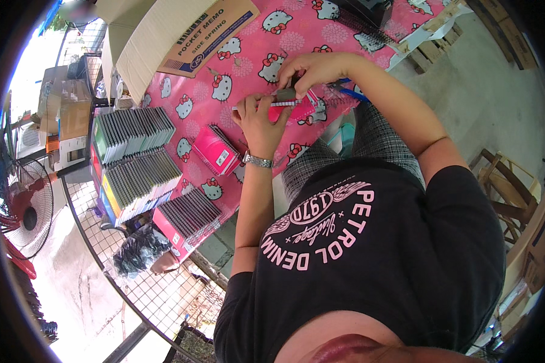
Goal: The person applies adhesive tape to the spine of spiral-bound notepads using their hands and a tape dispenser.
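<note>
Head view: left hand (257,118) grips a pink notebook (293,109) lying crosswise near the tabletop (248,66) edge, right hand (309,69) pinching a small tool (286,94) onto its top.

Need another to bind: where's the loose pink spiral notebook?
In the head view, the pink notebook lies on the pink tablecloth, just left of the left hand, beside the notebook stacks.

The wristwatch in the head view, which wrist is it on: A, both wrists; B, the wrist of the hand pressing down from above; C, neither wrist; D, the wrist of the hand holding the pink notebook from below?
D: the silver wristwatch sits on the left hand wrist, under the pink notebook; the right hand wrist is bare.
</note>
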Available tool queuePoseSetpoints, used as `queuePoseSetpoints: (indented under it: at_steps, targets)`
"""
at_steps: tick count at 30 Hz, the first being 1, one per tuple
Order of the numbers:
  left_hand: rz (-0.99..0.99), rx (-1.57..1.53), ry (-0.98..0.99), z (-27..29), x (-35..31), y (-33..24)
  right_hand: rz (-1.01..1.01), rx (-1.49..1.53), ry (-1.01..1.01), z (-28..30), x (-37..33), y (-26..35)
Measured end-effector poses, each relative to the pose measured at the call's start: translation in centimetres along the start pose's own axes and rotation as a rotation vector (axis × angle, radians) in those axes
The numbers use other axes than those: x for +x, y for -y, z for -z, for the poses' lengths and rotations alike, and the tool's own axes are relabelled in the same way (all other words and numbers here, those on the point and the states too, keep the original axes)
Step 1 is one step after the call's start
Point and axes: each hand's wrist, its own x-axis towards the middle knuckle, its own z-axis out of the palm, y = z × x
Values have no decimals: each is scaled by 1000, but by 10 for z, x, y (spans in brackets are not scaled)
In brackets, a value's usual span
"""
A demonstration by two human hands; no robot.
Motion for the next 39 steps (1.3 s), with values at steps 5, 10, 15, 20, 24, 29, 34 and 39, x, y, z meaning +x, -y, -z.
queuePoseSetpoints:
  at_steps: [5,10,15,20,24,29,34,39]
  targets:
    - [4,-64,21,3,4,6,95,351,-24,-6,2,7]
    - [11,-128,10,-1,3,12,96,389,67,-1,8,2]
    - [21,-117,19,0,2,11,56,378,80,-5,11,1]
    - [26,-130,25,1,4,10,11,115,6,0,17,-2]
    - [35,-187,27,5,5,15,-17,202,-42,-4,21,0]
    - [89,-293,63,15,6,31,26,432,45,-1,30,1]
    - [78,-178,44,13,2,40,4,470,120,-5,40,12]
    - [73,-250,9,26,9,29,-10,414,7,-2,24,14]
